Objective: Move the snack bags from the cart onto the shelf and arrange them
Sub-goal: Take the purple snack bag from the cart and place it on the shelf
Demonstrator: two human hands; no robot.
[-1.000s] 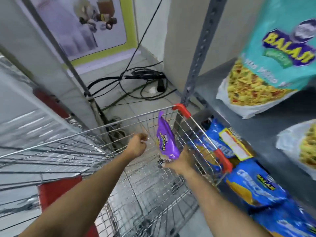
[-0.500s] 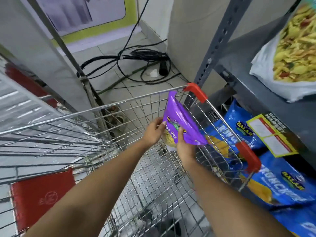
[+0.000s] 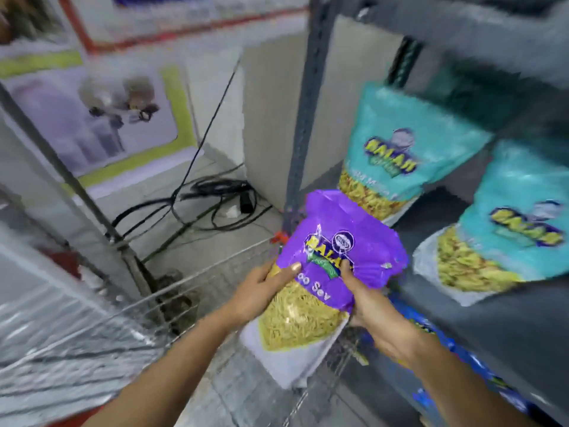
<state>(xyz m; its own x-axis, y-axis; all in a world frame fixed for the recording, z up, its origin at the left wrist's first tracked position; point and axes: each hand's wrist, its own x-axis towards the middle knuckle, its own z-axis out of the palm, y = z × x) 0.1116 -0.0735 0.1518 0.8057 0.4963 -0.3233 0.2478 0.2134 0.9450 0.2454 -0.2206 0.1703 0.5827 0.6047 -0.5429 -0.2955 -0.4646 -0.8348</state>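
Lifting purple plastic sev bag (image 3: 332, 272) clear of wire cart (image 3: 184, 291), left hand (image 3: 261, 291) and right hand (image 3: 375, 312) both clamped on it, grey metal shelf (image 3: 492, 328) next.

Held bag (image 3: 332, 272) above cart (image 3: 197, 291), left of shelf (image 3: 492, 328) bags (image 3: 400, 155).

Bare forearms, no sleeves, unadorned.

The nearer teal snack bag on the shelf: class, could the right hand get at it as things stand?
Probably not at once. The right hand is closed on the purple bag, as is the left hand. The way to the nearer teal bag on the shelf looks open, once the hand is freed.
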